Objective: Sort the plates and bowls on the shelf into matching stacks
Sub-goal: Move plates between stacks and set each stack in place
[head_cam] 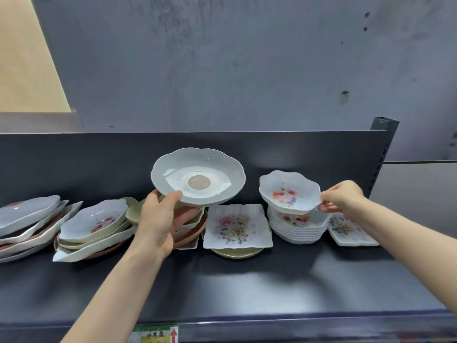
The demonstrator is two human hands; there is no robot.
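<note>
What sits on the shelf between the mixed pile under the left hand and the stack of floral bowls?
In the head view, a square floral plate resting on an olive plate.

Shelf front bare; dish piles crowd rear, back panel behind.

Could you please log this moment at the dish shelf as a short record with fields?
setting: dark shelf with mixed dishes
left hand: grips a plain grey scalloped plate by its near rim, lifted
plate mark: round sticker at its centre
right hand: pinches the rim of a floral bowl
bowl position: just above a stack of matching floral bowls
between the hands: square floral plate on an olive dish
far left: unsorted piles
</note>
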